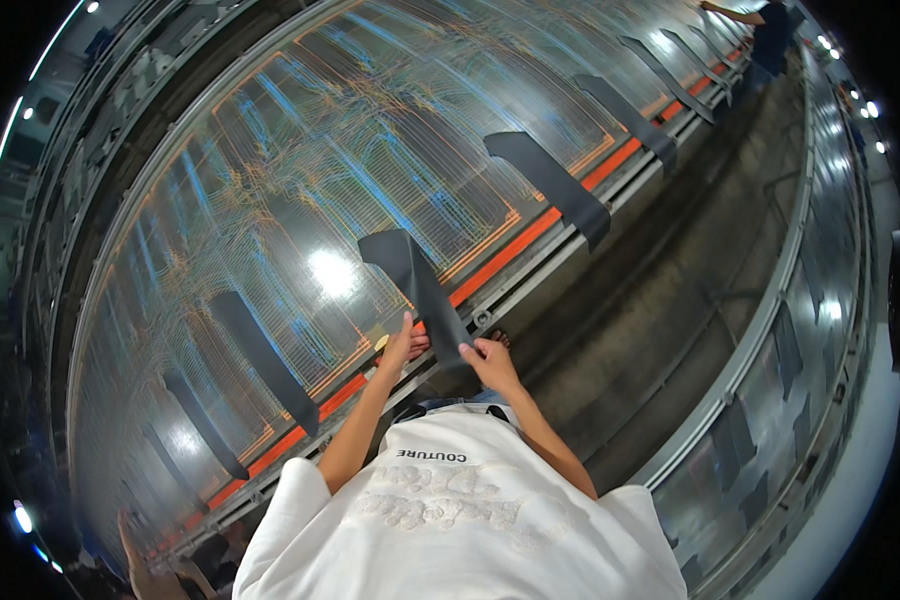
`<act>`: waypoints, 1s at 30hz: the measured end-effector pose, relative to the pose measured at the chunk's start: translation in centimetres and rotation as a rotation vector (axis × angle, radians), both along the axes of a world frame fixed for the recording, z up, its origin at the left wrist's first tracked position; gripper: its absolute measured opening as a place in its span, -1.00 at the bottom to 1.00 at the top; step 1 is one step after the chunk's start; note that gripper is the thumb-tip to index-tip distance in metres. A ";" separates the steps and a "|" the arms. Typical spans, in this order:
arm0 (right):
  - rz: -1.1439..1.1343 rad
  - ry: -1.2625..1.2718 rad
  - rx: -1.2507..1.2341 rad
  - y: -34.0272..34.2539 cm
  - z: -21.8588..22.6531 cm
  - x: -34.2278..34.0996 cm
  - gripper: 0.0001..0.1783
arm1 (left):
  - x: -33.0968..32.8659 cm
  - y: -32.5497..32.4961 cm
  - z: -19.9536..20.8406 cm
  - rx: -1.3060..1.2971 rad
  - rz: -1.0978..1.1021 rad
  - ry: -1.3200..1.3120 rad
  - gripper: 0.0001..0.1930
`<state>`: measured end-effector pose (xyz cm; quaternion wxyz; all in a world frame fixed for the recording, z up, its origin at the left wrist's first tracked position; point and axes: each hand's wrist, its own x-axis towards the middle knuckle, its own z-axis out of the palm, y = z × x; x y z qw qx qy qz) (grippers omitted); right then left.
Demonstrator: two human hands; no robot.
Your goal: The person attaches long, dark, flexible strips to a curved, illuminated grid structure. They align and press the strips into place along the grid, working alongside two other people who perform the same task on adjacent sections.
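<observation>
A dark grey, flat strip, perhaps fabric (427,292), lies across the long table in front of me. Its far end is angled, and its near end hangs over the table's front edge. My right hand (492,366) pinches the right side of that near end between thumb and fingers. Beside the strip's left edge is my left hand (404,346), thumb up and fingers stretched toward the strip. Whether its fingertips touch the strip I cannot tell. A small yellowish round piece (381,343) shows next to my left wrist.
The shiny table (310,215) bears orange and blue printed lines, with a red-orange band (518,245) and metal rail along its front. Similar strips (550,180) lie at intervals on both sides. Another table (735,425) stands behind at right. Other people work at the far right (770,40) and lower left.
</observation>
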<state>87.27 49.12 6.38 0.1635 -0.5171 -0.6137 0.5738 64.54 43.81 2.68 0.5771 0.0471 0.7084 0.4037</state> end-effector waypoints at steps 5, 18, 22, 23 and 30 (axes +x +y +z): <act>0.240 0.257 0.020 4.1 15.4 -2.0 -0.60 | -0.2 6.3 3.4 0.295 0.317 -0.702 -0.46; 0.232 -0.031 -0.049 12.2 6.5 -2.8 -0.69 | -14.2 18.8 6.6 0.305 0.388 -0.118 -0.65; 0.166 -0.041 -0.035 13.4 3.0 -6.1 -0.73 | -16.9 22.9 2.3 0.268 0.495 0.133 -0.54; 0.127 -0.030 -0.029 13.7 2.9 -7.1 -0.74 | -17.5 23.6 1.2 0.288 0.471 0.240 -0.51; 0.074 -0.144 -0.008 15.3 0.9 -11.0 -0.70 | -21.5 26.0 -4.6 -0.159 0.232 0.961 -0.25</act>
